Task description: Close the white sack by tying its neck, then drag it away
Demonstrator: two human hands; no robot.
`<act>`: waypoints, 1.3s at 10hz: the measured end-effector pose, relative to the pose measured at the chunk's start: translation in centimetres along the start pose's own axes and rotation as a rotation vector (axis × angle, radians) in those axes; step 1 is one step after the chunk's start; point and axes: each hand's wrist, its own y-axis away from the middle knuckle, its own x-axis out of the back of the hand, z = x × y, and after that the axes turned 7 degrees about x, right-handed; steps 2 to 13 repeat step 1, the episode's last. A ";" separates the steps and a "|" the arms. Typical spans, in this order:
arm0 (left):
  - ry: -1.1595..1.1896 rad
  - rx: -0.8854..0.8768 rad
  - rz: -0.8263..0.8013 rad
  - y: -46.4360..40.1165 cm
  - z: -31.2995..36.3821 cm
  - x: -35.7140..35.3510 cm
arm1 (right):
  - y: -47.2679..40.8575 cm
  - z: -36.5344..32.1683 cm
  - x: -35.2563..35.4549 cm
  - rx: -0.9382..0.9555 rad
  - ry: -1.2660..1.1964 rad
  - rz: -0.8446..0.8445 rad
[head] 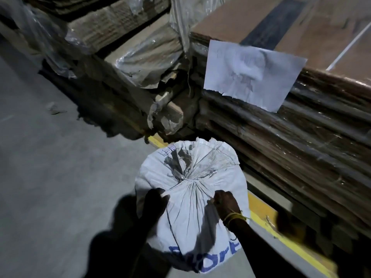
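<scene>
A full white woven sack (190,213) with blue lettering stands on the concrete floor right below me. Its mouth is gathered into a cinched neck (185,180) near the top, with the loose flap fanned out beyond it. My left hand (153,199) grips the sack's fabric on the left side of the neck. My right hand (225,202), with a yellow thread around its wrist, pinches the fabric on the right side. Whether a cord runs around the neck cannot be made out in the dim light.
A tall stack of flattened cardboard (301,137) with a white paper sheet (253,75) on it stands close on the right. More wrapped cardboard bundles (124,47) lie behind. A yellow floor line (281,233) runs under the sack. Grey concrete floor (50,177) stretches to the left.
</scene>
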 end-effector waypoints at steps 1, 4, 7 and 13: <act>0.051 -0.074 0.146 0.0 -0.6 0.0 | 2.1 -1.7 1.6 0.006 -0.087 0.064; 0.051 -0.074 0.146 0.0 -0.6 0.0 | 2.1 -1.7 1.6 0.006 -0.087 0.064; 0.051 -0.074 0.146 0.0 -0.6 0.0 | 2.1 -1.7 1.6 0.006 -0.087 0.064; 0.051 -0.074 0.146 0.0 -0.6 0.0 | 2.1 -1.7 1.6 0.006 -0.087 0.064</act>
